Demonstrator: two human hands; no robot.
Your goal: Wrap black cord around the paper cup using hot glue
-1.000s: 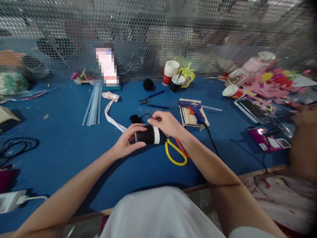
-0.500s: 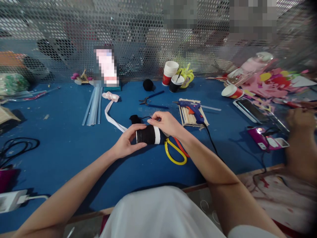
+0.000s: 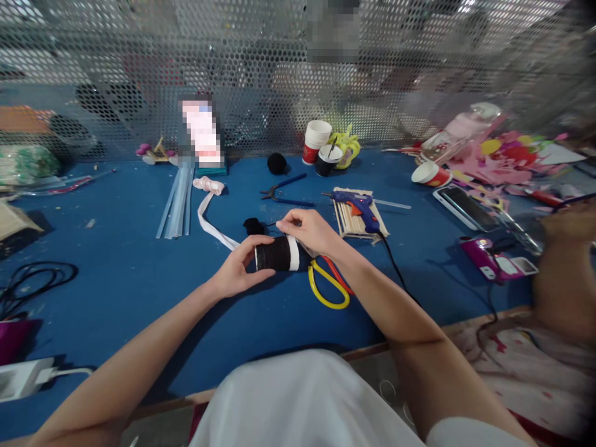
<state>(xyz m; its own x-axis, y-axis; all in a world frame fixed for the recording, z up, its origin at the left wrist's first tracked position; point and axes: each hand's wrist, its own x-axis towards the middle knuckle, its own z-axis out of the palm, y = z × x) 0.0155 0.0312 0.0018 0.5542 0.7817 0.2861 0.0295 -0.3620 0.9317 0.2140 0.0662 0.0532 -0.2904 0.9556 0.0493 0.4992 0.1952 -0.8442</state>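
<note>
Yarn (image 3: 273, 254) in black is covering most of a white cup (image 3: 295, 253), which is lying sideways over the blue table (image 3: 186, 335), just in front of the person. The left hand (image 3: 238, 266) is clamping the cup's left part, fingers over the top and thumb along the near side. The right hand (image 3: 311, 231) is pinching a thin black strand (image 3: 269, 225) above the bare white band, thumb and fingertips together. Behind, a small black bundle (image 3: 254, 226) is sitting near the left fingers. Yellow-and-red-handled scissors (image 3: 335, 306) are lying just right of the cup. Farther out, blue-handled pliers (image 3: 295, 202) are lying open, and a blue glue gun (image 3: 357, 200) is resting on a stick frame (image 3: 347, 221).
</note>
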